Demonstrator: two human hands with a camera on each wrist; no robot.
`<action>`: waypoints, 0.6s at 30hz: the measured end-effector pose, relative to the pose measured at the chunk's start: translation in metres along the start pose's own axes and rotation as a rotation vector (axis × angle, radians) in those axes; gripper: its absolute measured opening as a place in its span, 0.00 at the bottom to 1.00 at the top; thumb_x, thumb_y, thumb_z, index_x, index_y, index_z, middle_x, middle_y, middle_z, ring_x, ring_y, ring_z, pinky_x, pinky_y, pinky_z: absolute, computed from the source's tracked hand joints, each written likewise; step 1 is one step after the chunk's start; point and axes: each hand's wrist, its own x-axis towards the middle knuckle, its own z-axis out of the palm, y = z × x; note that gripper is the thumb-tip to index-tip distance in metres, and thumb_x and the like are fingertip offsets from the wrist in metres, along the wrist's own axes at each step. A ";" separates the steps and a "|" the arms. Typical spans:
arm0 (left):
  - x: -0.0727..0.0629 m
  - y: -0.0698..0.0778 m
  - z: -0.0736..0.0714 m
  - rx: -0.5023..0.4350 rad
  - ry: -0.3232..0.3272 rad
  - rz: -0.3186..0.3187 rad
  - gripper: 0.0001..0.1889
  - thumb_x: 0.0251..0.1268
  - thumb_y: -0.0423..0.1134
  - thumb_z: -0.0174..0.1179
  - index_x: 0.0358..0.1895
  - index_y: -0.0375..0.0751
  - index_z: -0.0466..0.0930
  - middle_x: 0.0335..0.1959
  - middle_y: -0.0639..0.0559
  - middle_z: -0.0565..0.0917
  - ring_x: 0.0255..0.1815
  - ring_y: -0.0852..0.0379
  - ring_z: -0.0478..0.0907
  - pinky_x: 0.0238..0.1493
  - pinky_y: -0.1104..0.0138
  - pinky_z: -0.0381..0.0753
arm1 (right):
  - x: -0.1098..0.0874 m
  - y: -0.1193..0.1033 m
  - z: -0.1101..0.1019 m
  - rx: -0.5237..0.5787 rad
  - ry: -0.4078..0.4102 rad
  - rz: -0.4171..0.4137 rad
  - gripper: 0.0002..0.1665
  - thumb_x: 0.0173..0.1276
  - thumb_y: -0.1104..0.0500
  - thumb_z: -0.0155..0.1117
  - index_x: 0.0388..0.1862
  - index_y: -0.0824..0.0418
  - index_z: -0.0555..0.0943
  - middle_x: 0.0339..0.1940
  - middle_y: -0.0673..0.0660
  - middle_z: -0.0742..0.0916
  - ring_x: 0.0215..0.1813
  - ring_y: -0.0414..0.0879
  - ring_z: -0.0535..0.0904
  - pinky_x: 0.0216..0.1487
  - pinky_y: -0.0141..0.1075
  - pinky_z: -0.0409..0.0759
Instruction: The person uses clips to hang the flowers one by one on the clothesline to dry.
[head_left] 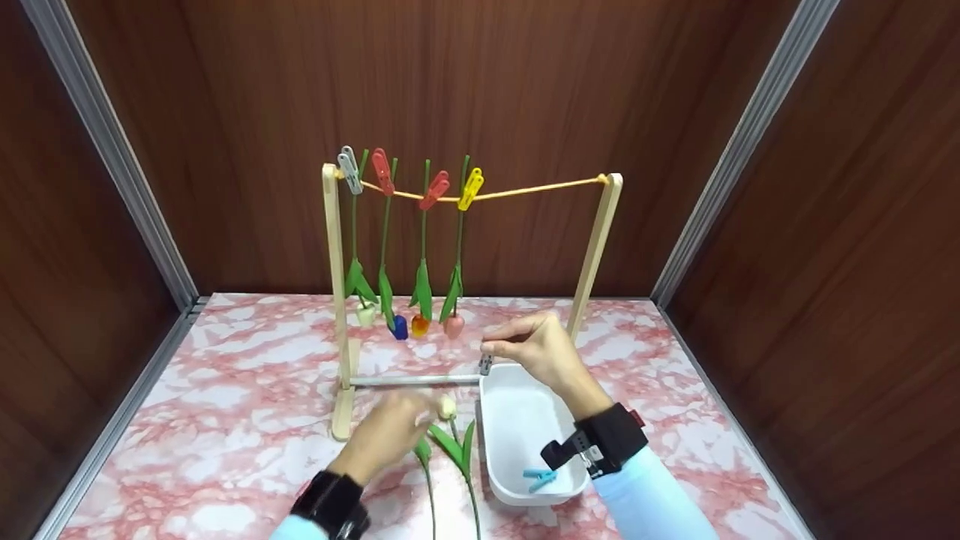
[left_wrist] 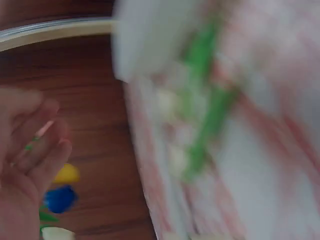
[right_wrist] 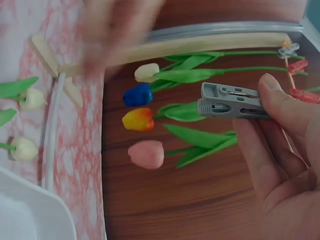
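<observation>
A grey clothespin [right_wrist: 232,100] is pinched between the thumb and fingers of my right hand [head_left: 544,351], above the far end of the white bin [head_left: 491,442]. My left hand [head_left: 390,431], blurred, hovers by two artificial white tulips lying on the table; its loosely bent fingers [left_wrist: 50,150] hold nothing. One white tulip bloom [head_left: 448,407] shows just right of that hand, while the other bloom is hidden behind it in the head view. Beyond both hands, white, blue [right_wrist: 137,95], orange-yellow [right_wrist: 138,120] and pink [right_wrist: 146,154] tulips hang upside down from a cord [head_left: 536,189].
Wooden posts [head_left: 596,255] hold up the cord, joined below by a pale crossbar [head_left: 416,380]. Grey, red and yellow [head_left: 471,189] clothespins clip the hanging stems. A blue clothespin [head_left: 541,478] lies in the bin. Brown panels [head_left: 810,285] enclose the marbled table [head_left: 225,420].
</observation>
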 end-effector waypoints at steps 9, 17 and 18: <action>-0.038 -0.020 0.050 0.517 -0.189 0.392 0.10 0.54 0.28 0.76 0.34 0.49 0.92 0.36 0.60 0.88 0.42 0.61 0.83 0.48 0.70 0.84 | -0.007 0.006 0.002 -0.025 -0.016 0.052 0.06 0.61 0.65 0.82 0.38 0.63 0.94 0.34 0.54 0.93 0.37 0.44 0.89 0.41 0.33 0.87; -0.042 -0.024 0.069 0.724 -0.179 0.545 0.07 0.54 0.35 0.77 0.28 0.50 0.88 0.28 0.60 0.81 0.32 0.63 0.78 0.39 0.73 0.81 | -0.012 0.012 0.006 0.024 -0.019 0.057 0.07 0.60 0.66 0.83 0.37 0.64 0.94 0.34 0.56 0.93 0.37 0.44 0.89 0.41 0.32 0.87; -0.042 -0.025 0.070 0.734 -0.179 0.548 0.07 0.55 0.35 0.77 0.28 0.50 0.87 0.29 0.60 0.81 0.33 0.63 0.78 0.40 0.74 0.81 | -0.013 0.013 0.006 0.026 -0.016 0.062 0.07 0.60 0.66 0.83 0.37 0.64 0.94 0.34 0.56 0.93 0.37 0.44 0.89 0.41 0.32 0.87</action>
